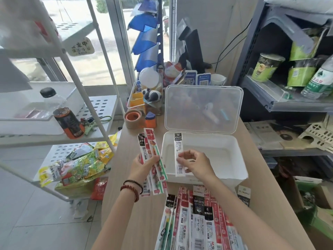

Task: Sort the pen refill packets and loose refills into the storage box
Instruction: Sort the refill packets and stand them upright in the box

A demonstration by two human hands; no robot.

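A single white packet is held lengthwise over the left part of the open white box at the middle of the frame. It is pinched along its lower half by the fingers of the right hand. The clear lid is stood up behind the box.

Just left of the box, a fan of red, black and green packets is grasped by the curled fingers of the left hand, whose wrist is ringed by two bracelets.

At the bottom of the frame, in front of the box, a pile of further packets is spread on the wooden bench. One dark packet is laid apart from it, near the box's lower right corner.

A tape roll is seen on the bench left of the lid. At the left of the frame a white rack is stood, with a bottle on one shelf and snack bags below. At the upper right, green cups are kept on a grey shelf.
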